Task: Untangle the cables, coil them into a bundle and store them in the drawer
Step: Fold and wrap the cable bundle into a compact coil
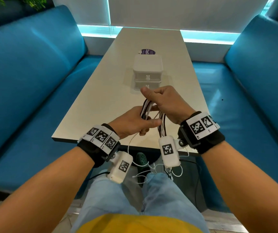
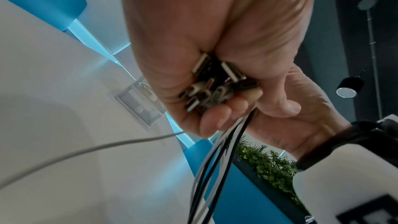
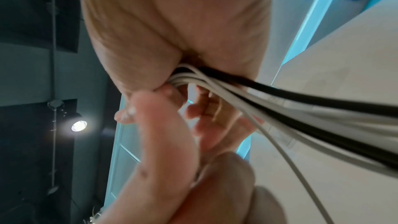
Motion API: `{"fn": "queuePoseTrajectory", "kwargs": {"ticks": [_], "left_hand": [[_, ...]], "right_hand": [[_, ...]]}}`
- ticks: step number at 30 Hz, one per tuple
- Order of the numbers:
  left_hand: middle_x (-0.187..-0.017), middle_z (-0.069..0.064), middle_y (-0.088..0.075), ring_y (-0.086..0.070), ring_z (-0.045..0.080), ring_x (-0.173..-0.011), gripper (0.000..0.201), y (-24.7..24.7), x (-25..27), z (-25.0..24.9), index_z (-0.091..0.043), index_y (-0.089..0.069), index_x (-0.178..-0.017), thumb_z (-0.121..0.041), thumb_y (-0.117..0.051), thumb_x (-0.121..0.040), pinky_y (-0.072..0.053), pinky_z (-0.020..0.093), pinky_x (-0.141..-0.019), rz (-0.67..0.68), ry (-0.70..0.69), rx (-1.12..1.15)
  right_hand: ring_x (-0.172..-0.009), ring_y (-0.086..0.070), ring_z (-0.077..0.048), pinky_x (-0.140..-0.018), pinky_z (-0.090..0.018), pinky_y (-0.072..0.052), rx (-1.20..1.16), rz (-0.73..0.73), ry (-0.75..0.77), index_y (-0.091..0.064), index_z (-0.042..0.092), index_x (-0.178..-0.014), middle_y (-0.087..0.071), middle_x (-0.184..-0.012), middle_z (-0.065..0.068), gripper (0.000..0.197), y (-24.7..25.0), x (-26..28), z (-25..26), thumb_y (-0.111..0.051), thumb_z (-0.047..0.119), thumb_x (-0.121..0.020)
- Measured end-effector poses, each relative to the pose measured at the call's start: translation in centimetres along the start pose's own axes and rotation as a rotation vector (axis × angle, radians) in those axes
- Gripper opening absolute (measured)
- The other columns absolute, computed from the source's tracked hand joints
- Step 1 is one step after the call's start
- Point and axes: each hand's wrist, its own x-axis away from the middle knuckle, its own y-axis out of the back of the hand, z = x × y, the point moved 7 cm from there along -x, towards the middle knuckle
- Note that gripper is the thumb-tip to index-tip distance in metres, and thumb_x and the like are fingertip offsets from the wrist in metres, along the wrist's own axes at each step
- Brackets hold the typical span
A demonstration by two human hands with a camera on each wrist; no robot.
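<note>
A bundle of white and black cables [image 1: 149, 106] hangs between both hands above the near end of the table. My left hand [image 1: 139, 120] grips the bundle with several plug ends [image 2: 217, 89] bunched in its curled fingers. Just beyond it, my right hand [image 1: 163, 101] closes round the cable strands [image 3: 247, 91] with its thumb raised. Loose white ends [image 1: 143, 170] dangle below the table edge over my lap. The white two-drawer box [image 1: 147, 71] stands mid-table past my hands, both drawers closed.
The cream table [image 1: 104, 91] runs away from me between two blue benches [image 1: 25, 78]. A purple sticker [image 1: 147, 51] lies behind the box. White camera pods [image 1: 169, 152] hang under both wrists.
</note>
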Motion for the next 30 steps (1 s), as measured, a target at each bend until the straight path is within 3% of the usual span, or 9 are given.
{"fn": "queuePoseTrajectory", "kwargs": {"ticks": [2, 4, 6, 9, 11, 14, 23, 27, 30], "left_hand": [[-0.057, 0.001, -0.045, -0.040, 0.011, -0.048, 0.030, -0.5, -0.2, 0.1, -0.015, -0.056, -0.115, -0.015, -0.066, -0.087, -0.037, 0.026, -0.051, 0.010, 0.020, 0.028], [-0.059, 0.001, -0.046, -0.038, 0.010, -0.047, 0.008, -1.1, -0.3, -0.2, -0.011, -0.059, -0.092, -0.011, -0.066, -0.088, -0.034, 0.026, -0.049, 0.008, 0.022, 0.048], [-0.063, 0.005, -0.042, -0.035, 0.011, -0.047, 0.012, -1.2, -0.5, -0.1, -0.010, -0.056, -0.080, -0.008, -0.065, -0.088, -0.031, 0.025, -0.048, -0.006, 0.047, 0.073], [-0.052, 0.001, -0.037, -0.030, 0.010, -0.044, 0.011, -1.4, -0.6, 0.2, -0.006, -0.057, -0.080, -0.008, -0.063, -0.089, -0.028, 0.022, -0.045, 0.027, 0.104, 0.111], [-0.044, -0.005, -0.033, -0.029, 0.009, -0.042, 0.010, -1.6, -0.5, 0.4, -0.006, -0.061, -0.082, -0.009, -0.060, -0.091, -0.027, 0.021, -0.044, 0.062, 0.137, 0.151], [-0.042, -0.007, -0.031, -0.028, 0.008, -0.040, 0.015, -1.9, -0.3, 0.7, -0.008, -0.057, -0.078, -0.008, -0.057, -0.093, -0.026, 0.020, -0.042, 0.113, 0.168, 0.202], [-0.043, 0.002, -0.050, -0.044, 0.013, -0.044, 0.026, -1.8, -0.2, 0.9, -0.011, -0.061, -0.064, -0.005, -0.060, -0.089, -0.035, 0.026, -0.052, 0.172, 0.177, 0.120], [-0.047, 0.000, -0.045, -0.041, 0.011, -0.044, 0.013, -1.9, -0.2, 1.1, -0.009, -0.055, -0.075, -0.011, -0.061, -0.086, -0.036, 0.024, -0.049, 0.221, 0.203, 0.171], [-0.046, -0.002, -0.037, -0.036, 0.010, -0.043, 0.019, -2.2, -0.1, 1.8, -0.008, -0.052, -0.075, -0.013, -0.055, -0.093, -0.032, 0.021, -0.047, 0.266, 0.257, 0.219]], "right_hand": [[-0.071, -0.063, -0.030, -0.072, -0.034, -0.060, -0.026, -0.064, -0.006, -0.058, -0.020, -0.080, -0.061, -0.080, -0.034, 0.059, -0.1, 0.0, 0.1, -0.071, 0.038, -0.083], [-0.074, -0.070, -0.021, -0.073, -0.032, -0.060, -0.058, -0.085, -0.023, -0.067, -0.013, -0.090, -0.072, -0.086, -0.021, 0.047, -0.3, 0.1, 0.3, -0.075, 0.032, -0.081], [-0.075, -0.071, -0.018, -0.076, -0.033, -0.059, -0.119, -0.068, -0.047, -0.067, -0.013, -0.095, -0.074, -0.085, -0.016, 0.041, -0.5, 0.1, 0.2, -0.075, 0.025, -0.081], [-0.073, -0.069, -0.021, -0.074, -0.033, -0.058, -0.223, -0.036, -0.071, -0.063, -0.016, -0.089, -0.072, -0.079, -0.019, 0.033, -0.9, 0.4, 0.2, -0.073, 0.014, -0.083], [-0.073, -0.070, -0.023, -0.069, -0.030, -0.059, -0.276, -0.018, -0.070, -0.059, -0.003, -0.071, -0.070, -0.069, -0.015, 0.023, -1.1, 0.5, 0.2, -0.072, 0.011, -0.083], [-0.057, -0.066, -0.018, -0.059, -0.028, -0.056, -0.289, -0.009, -0.069, -0.049, 0.007, -0.060, -0.060, -0.055, -0.007, 0.033, -1.2, 0.6, 0.2, -0.071, 0.012, -0.085], [-0.035, -0.033, -0.013, -0.040, -0.021, -0.032, -0.322, -0.033, -0.048, -0.032, 0.012, -0.053, -0.032, -0.042, 0.000, 0.047, -2.0, 0.7, 0.0, -0.059, 0.003, -0.091], [-0.036, -0.037, -0.013, -0.041, -0.022, -0.034, -0.315, -0.044, -0.052, -0.031, 0.013, -0.056, -0.034, -0.042, 0.000, 0.046, -2.0, 0.8, -0.1, -0.061, 0.004, -0.090], [-0.043, -0.045, -0.017, -0.047, -0.027, -0.040, -0.326, -0.002, -0.077, -0.033, 0.016, -0.064, -0.040, -0.047, -0.002, 0.041, -2.0, 0.8, -0.4, -0.065, 0.011, -0.089]]}}
